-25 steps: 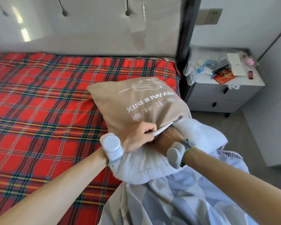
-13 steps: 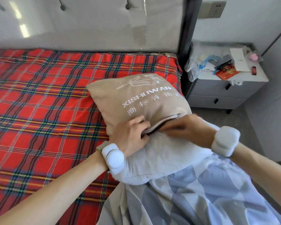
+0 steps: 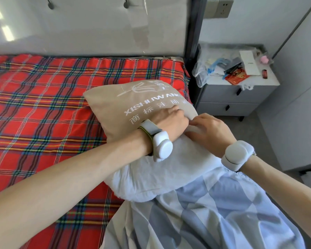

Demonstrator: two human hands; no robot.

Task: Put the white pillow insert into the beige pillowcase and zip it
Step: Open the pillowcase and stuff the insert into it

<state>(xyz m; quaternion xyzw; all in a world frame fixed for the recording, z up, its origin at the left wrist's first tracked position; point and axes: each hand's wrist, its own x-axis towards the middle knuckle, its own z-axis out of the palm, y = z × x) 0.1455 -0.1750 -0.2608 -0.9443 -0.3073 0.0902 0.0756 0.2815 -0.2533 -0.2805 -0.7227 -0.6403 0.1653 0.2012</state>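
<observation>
The beige pillowcase (image 3: 131,101) with white lettering lies on the red plaid bed, its open edge towards me. The white pillow insert (image 3: 171,169) is partly inside it; a large part bulges out at the near side. My left hand (image 3: 169,121) grips the pillowcase's open edge near its right corner, fingers curled over the fabric. My right hand (image 3: 210,130) lies just right of it, fingers curled on the cloth at the opening. The zip is hidden under the hands.
The red plaid bed (image 3: 43,108) stretches to the left. A blue-and-white patterned quilt (image 3: 214,216) lies under the insert at the near right. A grey nightstand (image 3: 237,94) with clutter stands right of the bed, beside a dark bed post (image 3: 194,33).
My left hand has slid right along the opening to the pillowcase's right corner. My right hand has shifted slightly right and stays at the opening. More of the insert looks tucked in.
</observation>
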